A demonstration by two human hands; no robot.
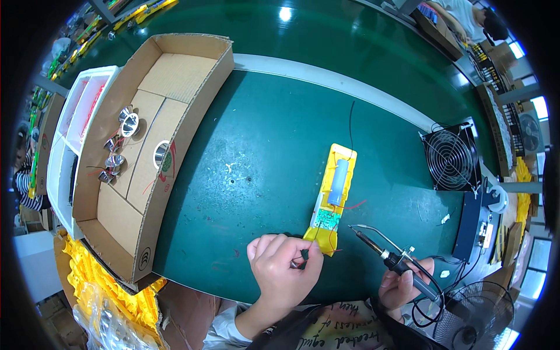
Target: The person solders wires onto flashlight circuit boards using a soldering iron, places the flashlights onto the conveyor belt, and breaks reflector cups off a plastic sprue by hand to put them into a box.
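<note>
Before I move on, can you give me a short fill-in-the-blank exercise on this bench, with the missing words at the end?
1. The right hand holds a ____.
2. The cylindrical cell in the yellow housing is coloured ____.
3. Silver reflectors lie inside the open ____ box.
4. In the picture, the square black fan stands to the ____ of the yellow housing.

Missing words: soldering iron; blue; cardboard; right.

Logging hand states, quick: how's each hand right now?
Left hand: closed, apparently on a small dark thing, kind unclear.
Right hand: closed, holding the soldering iron.
</note>
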